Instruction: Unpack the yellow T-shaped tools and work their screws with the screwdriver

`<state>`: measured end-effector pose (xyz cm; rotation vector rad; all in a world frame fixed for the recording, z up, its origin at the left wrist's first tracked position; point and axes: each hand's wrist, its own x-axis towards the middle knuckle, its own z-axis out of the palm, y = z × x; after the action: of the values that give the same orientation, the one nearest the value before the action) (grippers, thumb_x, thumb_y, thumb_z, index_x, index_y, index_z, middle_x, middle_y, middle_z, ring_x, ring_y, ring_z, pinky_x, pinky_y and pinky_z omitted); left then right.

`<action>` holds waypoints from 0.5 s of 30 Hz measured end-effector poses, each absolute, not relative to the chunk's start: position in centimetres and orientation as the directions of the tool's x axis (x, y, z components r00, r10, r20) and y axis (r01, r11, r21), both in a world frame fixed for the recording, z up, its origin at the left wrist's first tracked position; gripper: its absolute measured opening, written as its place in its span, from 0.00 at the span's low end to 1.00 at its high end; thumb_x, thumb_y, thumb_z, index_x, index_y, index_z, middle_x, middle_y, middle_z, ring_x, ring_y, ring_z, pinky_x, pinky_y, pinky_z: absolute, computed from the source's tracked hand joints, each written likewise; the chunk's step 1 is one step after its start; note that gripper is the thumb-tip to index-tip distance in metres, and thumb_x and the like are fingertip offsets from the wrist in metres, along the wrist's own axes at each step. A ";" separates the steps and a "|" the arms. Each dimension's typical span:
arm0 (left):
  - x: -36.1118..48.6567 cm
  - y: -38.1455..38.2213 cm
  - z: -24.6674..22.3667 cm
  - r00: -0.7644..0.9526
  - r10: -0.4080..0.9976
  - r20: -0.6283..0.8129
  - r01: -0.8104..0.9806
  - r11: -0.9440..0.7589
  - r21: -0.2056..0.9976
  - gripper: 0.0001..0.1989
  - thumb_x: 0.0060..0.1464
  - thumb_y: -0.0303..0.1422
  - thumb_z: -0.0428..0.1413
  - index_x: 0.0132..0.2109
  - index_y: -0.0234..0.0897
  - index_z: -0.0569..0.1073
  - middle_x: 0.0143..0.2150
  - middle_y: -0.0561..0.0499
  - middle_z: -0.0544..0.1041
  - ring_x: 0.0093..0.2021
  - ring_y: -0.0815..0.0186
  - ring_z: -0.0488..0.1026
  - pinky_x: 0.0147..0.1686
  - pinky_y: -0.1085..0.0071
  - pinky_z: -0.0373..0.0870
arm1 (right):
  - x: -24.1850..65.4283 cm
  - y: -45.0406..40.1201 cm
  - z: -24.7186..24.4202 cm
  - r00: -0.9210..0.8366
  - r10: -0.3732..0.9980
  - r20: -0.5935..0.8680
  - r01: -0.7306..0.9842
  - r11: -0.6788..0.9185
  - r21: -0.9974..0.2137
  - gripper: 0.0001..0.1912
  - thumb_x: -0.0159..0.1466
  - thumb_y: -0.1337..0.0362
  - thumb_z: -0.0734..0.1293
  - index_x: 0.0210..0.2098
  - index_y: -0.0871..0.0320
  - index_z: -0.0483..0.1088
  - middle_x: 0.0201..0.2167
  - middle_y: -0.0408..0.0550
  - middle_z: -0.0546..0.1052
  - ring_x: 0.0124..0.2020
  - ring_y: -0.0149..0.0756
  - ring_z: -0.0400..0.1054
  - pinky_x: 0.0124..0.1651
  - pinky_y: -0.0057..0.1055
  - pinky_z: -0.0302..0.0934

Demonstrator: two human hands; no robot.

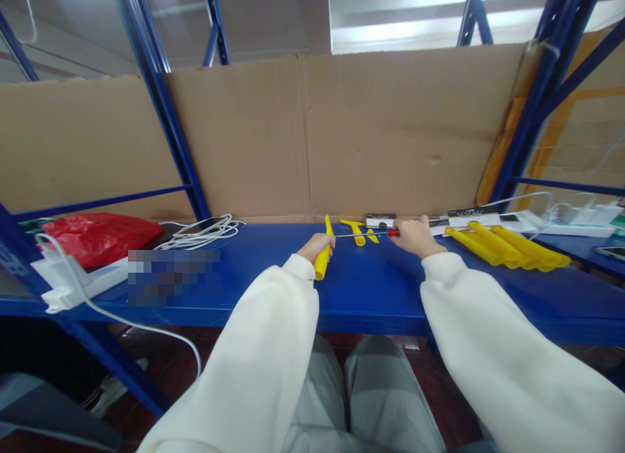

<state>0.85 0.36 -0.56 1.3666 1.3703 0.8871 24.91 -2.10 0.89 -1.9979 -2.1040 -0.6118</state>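
Note:
My left hand is wrapped round a yellow plastic handle-like piece, a tube with a narrower upper end, held tilted above the blue shelf top. A screwdriver with a red handle lies in the closed fingers of my right hand. Its thin metal shaft points left and meets the yellow piece at my left hand; whether the tip is inside it I cannot tell. Just behind the shaft lie another yellow piece and a small yellow scrap.
Several yellow tubes lie in a row at right, beside white power strips and cables. A small black-and-white box stands at the back. On the left are a red plastic bag and a coiled white cable. Cardboard walls the back.

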 end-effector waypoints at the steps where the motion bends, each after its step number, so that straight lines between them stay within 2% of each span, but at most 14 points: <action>1: 0.8 0.4 -0.6 0.101 0.986 -0.136 0.279 0.104 0.955 0.07 0.44 0.21 0.51 0.26 0.36 0.68 0.13 0.56 0.63 0.14 0.69 0.62 0.17 0.74 0.60 | 25.0 -2.1 0.8 -0.091 0.907 0.410 0.986 0.024 0.166 0.16 0.64 0.65 0.58 0.45 0.62 0.74 0.45 0.61 0.79 0.48 0.51 0.71 0.50 0.42 0.48; 7: 0.8 0.5 -0.8 0.101 0.986 -0.131 0.276 0.099 0.956 0.08 0.46 0.20 0.50 0.26 0.37 0.67 0.13 0.57 0.62 0.13 0.70 0.61 0.16 0.75 0.60 | 24.8 -2.3 0.9 -0.074 0.921 0.384 0.985 0.007 0.173 0.17 0.65 0.65 0.59 0.46 0.64 0.75 0.49 0.64 0.78 0.50 0.52 0.71 0.51 0.43 0.52; 13: 0.9 0.3 -0.7 0.095 0.988 -0.120 0.275 0.089 0.957 0.08 0.45 0.20 0.50 0.25 0.37 0.65 0.13 0.57 0.62 0.14 0.70 0.61 0.16 0.75 0.59 | 24.5 -2.6 1.1 -0.033 0.960 0.280 0.985 -0.017 0.174 0.18 0.65 0.63 0.60 0.51 0.63 0.73 0.44 0.64 0.80 0.47 0.49 0.74 0.44 0.36 0.57; 15: 0.9 0.3 -0.6 0.086 0.989 -0.124 0.275 0.096 0.957 0.08 0.45 0.20 0.50 0.25 0.37 0.65 0.13 0.57 0.62 0.14 0.70 0.61 0.16 0.75 0.59 | 24.6 -2.5 1.0 -0.057 0.955 0.290 0.983 0.004 0.182 0.18 0.65 0.63 0.60 0.50 0.62 0.74 0.44 0.63 0.80 0.47 0.50 0.74 0.46 0.38 0.57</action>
<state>0.87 0.26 -0.62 1.3666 1.3773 0.9083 24.56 -2.47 1.03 -2.0981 -2.1651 -0.5165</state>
